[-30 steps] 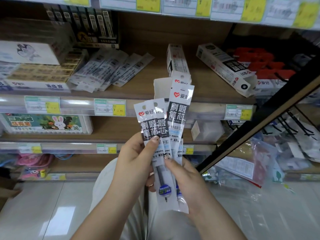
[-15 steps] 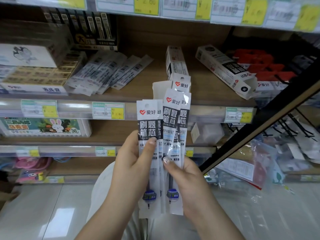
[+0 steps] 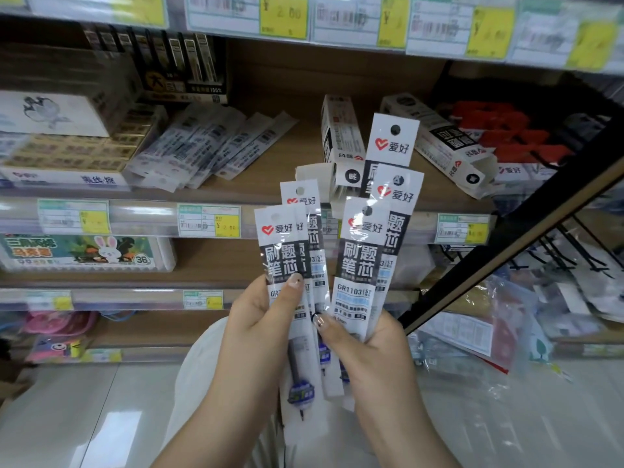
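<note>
The left hand (image 3: 257, 332) gripped the left packs (image 3: 283, 255), two refills held upright with the thumb across the front one. The right hand (image 3: 374, 349) held the right packs (image 3: 363, 261), three fanned out and stepped upward, just beside the others. Behind them, a shelf (image 3: 287, 163) carried loose packs (image 3: 209, 143), two boxes (image 3: 341, 130) lying flat, and price tags (image 3: 209, 220) along its front edge.

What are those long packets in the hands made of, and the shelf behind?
The packets look like thin, glossy, clear plastic film: glare streaks cross them and the refill shows through low down. The printed top may be a paper insert. The shelf board looks like wood or wood-look laminate, matt brown with faint grain.
</note>
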Demonstrator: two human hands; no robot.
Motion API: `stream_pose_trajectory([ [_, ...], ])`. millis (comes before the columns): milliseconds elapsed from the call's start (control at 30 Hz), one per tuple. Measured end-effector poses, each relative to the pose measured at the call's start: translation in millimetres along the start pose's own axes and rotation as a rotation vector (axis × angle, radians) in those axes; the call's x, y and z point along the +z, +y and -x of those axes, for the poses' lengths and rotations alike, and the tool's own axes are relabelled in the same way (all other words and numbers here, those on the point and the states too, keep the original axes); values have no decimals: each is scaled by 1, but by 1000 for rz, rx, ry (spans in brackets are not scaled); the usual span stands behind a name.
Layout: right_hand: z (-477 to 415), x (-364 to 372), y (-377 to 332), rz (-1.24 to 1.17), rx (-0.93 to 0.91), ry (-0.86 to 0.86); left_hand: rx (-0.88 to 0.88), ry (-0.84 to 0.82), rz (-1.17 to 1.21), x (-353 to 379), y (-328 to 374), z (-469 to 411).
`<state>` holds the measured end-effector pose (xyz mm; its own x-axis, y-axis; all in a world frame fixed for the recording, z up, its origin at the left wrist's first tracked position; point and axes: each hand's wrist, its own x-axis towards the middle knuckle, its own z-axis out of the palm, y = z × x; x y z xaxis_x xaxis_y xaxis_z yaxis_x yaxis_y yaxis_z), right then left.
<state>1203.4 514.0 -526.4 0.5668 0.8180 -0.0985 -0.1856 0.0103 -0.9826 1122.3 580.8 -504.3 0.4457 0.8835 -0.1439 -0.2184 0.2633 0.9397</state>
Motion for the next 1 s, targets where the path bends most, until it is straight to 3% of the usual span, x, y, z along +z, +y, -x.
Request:
stream_pose_trajectory([
  [133,1,2,-1,-34,2,-18,-105,35,173,1,3,1],
  [267,4,5,-2,-61,5,-40,-142,19,198,2,5,2],
  [667,5,-1,-9,-77,-13,96,-174,125,229,-5,15,-5],
  [1000,3,-2,-16,-90,-37,34,-163,53,80,-13,23,-5],
])
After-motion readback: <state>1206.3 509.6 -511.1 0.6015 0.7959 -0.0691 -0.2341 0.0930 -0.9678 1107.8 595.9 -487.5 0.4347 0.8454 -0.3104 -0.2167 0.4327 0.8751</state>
